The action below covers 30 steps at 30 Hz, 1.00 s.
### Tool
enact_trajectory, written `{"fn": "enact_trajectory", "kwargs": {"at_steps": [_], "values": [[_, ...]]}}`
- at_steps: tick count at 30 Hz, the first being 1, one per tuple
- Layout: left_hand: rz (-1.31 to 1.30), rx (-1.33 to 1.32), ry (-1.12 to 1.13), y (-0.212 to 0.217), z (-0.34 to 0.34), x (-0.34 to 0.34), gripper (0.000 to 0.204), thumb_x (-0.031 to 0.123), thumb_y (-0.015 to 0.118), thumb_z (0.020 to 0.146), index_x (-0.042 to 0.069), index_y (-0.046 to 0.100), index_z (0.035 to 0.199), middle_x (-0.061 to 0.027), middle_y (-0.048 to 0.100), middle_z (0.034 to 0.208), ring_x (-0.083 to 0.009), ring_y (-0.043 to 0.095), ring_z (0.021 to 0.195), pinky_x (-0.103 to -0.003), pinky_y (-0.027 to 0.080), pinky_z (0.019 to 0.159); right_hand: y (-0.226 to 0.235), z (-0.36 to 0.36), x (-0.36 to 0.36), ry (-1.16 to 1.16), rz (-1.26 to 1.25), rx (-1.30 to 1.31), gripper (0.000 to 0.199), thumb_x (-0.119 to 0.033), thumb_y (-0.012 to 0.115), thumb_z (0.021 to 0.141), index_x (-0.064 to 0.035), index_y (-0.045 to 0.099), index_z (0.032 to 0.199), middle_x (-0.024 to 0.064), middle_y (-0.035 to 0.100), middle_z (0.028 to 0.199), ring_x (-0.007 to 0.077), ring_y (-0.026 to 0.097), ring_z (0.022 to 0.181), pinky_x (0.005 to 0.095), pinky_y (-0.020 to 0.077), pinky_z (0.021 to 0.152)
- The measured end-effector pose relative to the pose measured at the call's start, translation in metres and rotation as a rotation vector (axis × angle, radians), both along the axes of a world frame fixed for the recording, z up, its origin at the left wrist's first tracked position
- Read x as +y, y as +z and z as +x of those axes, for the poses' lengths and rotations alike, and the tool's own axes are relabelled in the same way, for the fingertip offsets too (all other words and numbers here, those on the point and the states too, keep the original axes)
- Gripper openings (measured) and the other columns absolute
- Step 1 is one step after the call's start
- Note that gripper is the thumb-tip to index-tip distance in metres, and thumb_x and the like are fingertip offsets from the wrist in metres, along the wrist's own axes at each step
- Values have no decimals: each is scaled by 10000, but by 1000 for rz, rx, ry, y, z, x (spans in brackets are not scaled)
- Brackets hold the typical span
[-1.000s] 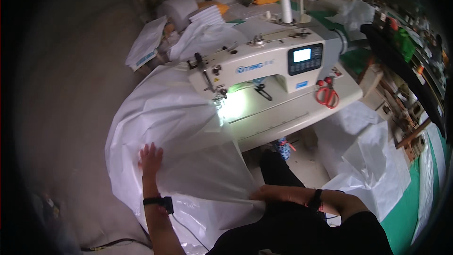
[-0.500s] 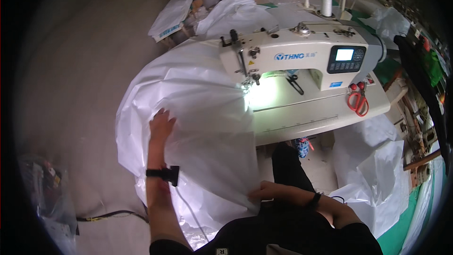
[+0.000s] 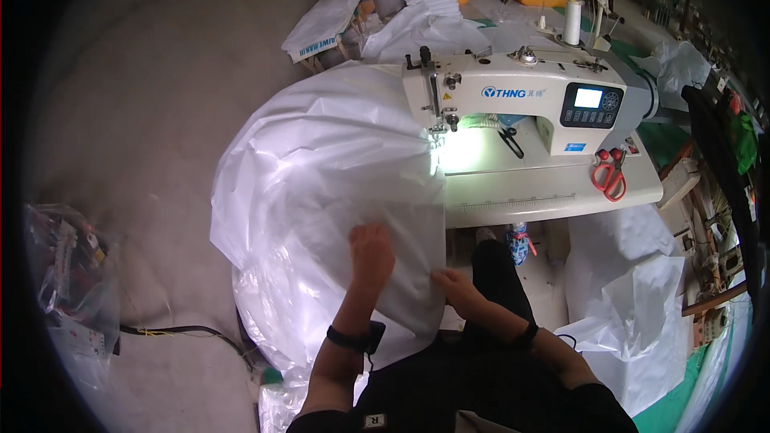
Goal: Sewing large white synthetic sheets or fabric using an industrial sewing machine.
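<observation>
A large white plastic-like sheet (image 3: 321,160) is draped from the sewing machine (image 3: 513,84), with its upper right part under the lit needle area. On the middle of the sheet, my left hand (image 3: 371,255) has its fingers curled in, a little blurred; whether it grips a fold is hidden. My right hand (image 3: 459,290) pinches the sheet's right edge between thumb and fingers, below the front of the machine bed (image 3: 513,204). Near the needle the sheet gathers into creases.
Red-handled scissors (image 3: 611,180) and black thread snips (image 3: 510,143) lie on the machine bed. A white thread cone (image 3: 572,22) stands behind. More white sheeting (image 3: 630,305) is heaped at right. A black cable (image 3: 188,329) crosses the floor at left, beside a clear bag (image 3: 72,273).
My left hand has moved right from the sheet's left part to its middle, its fingers now curled in. My right hand has moved up along the right edge. The view has shifted slightly.
</observation>
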<state>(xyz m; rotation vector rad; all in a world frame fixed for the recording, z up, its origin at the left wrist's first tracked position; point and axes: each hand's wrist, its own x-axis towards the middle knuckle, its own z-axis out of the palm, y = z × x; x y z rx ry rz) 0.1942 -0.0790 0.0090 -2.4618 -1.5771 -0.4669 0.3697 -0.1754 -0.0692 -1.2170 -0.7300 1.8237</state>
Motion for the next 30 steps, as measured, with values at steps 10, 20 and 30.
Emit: {"fn": "enact_trajectory", "kwargs": {"at_steps": [10,20,30], "values": [[-571,-288,-203,-20,49,-117,164,197,518,931,51,537,1001,-206,614,735,-395,634,749,-498,506,649,6,7,-2,-152,-108,252,362,-322,515,986,-7,587,1148,72,636,1010,171,613,925,313,508,794],[-495,-11,-190,12,19,-103,152,185,556,879,37,590,883,-179,637,997,-366,647,837,-470,523,708,-4,-1,5,-69,565,-566,248,-159,430,949,25,567,1044,268,628,875,365,649,829,419,495,743],[276,-28,-323,22,89,33,51,109,595,776,103,556,809,-72,556,832,-283,575,833,-423,463,714,27,12,-6,-1,271,-373,243,-188,411,962,12,546,995,151,614,779,234,635,680,391,509,581]]}}
